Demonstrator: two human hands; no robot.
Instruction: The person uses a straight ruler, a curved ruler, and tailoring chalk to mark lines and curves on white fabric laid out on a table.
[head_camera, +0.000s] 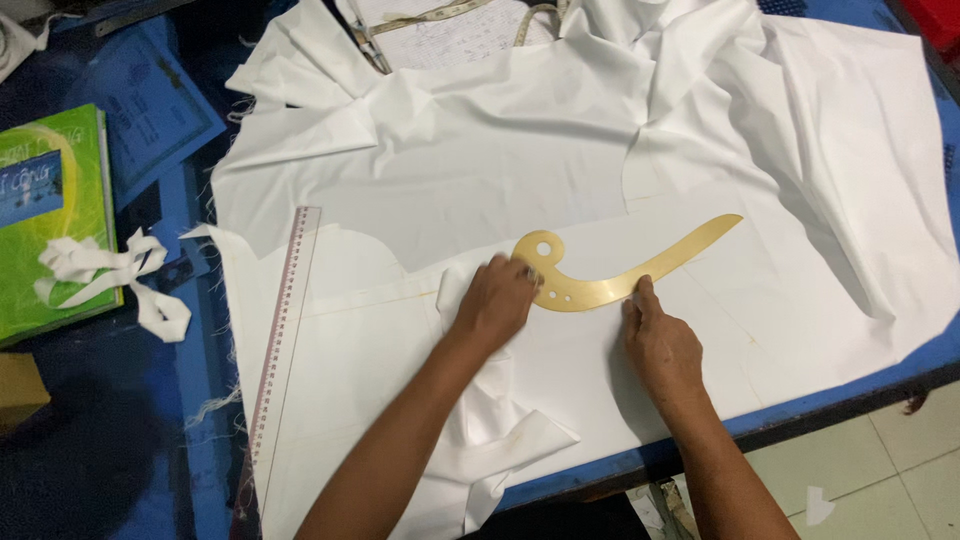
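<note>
My left hand (497, 300) lies flat on the white cloth (560, 180), fingers together and pressing down, their tips touching the looped end of the curve ruler (610, 280). My right hand (660, 345) rests just below the ruler's middle, index finger stretched out with its tip against the ruler's lower edge; the other fingers are curled loosely, clamped on nothing. The ruler, golden and flat, lies on the cloth just beyond my fingertips, its narrow tail sweeping up and away to the right of them.

I judge the step in hand to be setting the curve in place on the cloth: both hands steady it, neither holds a marker. Any next move would call for keeping the left hand's pressure firm so that the ruler and cloth do not slide, and nudging only with the right fingertip.

Well left of my left fingers a straight ruler (285, 330) lies along the cloth's edge. Beyond it, on the blue worktop (190, 390), are cloth strips (120, 275) on a green book (50, 210).
</note>
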